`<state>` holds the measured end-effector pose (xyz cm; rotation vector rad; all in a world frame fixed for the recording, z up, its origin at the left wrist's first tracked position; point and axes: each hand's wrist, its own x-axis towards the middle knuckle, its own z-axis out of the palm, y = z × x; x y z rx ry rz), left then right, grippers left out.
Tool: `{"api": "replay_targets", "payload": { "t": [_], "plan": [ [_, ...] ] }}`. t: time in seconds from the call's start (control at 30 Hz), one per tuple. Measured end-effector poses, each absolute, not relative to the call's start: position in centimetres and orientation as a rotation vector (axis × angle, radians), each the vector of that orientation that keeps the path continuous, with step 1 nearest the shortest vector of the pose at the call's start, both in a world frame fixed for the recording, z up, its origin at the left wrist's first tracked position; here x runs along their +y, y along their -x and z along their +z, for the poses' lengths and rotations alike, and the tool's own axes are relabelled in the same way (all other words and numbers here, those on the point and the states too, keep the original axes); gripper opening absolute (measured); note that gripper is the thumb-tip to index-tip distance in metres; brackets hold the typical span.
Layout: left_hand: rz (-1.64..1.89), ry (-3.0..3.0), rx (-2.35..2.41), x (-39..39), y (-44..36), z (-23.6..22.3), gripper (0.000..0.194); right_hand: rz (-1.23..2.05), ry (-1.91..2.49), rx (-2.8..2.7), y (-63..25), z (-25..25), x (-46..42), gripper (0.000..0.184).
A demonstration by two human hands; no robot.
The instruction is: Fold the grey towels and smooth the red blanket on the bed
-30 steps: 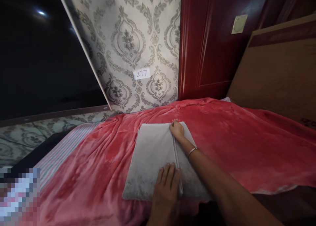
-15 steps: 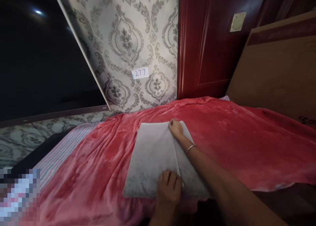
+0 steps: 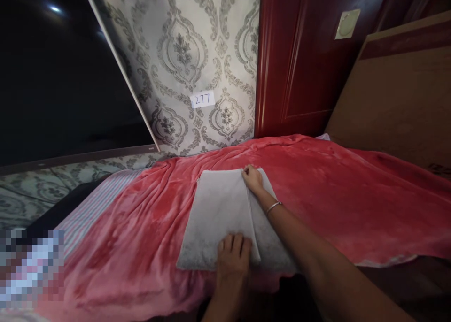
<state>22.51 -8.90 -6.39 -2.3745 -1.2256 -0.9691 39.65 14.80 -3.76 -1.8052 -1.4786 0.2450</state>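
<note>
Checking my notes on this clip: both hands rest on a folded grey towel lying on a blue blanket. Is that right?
Not quite: the blanket is red, not blue, as the head view shows. The rest holds: the left hand and the right hand both rest on the folded grey towel.

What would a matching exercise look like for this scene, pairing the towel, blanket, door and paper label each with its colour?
Things:
1. folded towel
2. blanket
3. door
4. paper label

Colours:
A. dark red, glossy
B. white with numerals
C. grey
D. pinkish red, plush

Pairs: 1-C, 2-D, 3-A, 4-B
</note>
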Motion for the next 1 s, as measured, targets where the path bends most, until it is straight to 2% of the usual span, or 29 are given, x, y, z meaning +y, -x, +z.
{"api": "replay_targets", "payload": {
  "t": [0.2,0.33,0.47,0.6,0.77,0.87,1.0],
  "plan": [
    [-1.089,2.369,-1.131,-8.6,-23.0,-5.0,0.042,0.236,1.709,-1.446,-39.9,-4.4,15.3,0.017],
    [-1.029,2.224,-1.115,-8.2,-24.1,-8.3,0.032,0.240,1.706,-1.430,-40.0,-4.6,15.7,0.014],
    [-0.998,2.277,-1.166,-8.7,-24.2,-10.2,0.041,0.248,1.719,-1.421,-40.0,-4.8,16.0,0.012],
    [-0.924,2.600,-1.260,-10.4,-23.1,-6.1,0.048,0.245,1.716,-1.428,-40.0,-4.9,16.0,0.013],
    [-0.855,2.926,-1.290,-7.8,-20.5,0.0,0.032,0.236,1.721,-1.445,-39.9,-4.9,15.8,0.013],
    [-0.741,2.857,-1.377,-2.5,-19.6,2.0,0.040,0.235,1.732,-1.448,-39.8,-4.7,15.5,0.014],
    [-0.316,2.807,-1.564,4.1,-20.6,3.0,0.058,0.229,1.750,-1.450,-39.7,-4.4,15.2,0.014]
  ]
}}
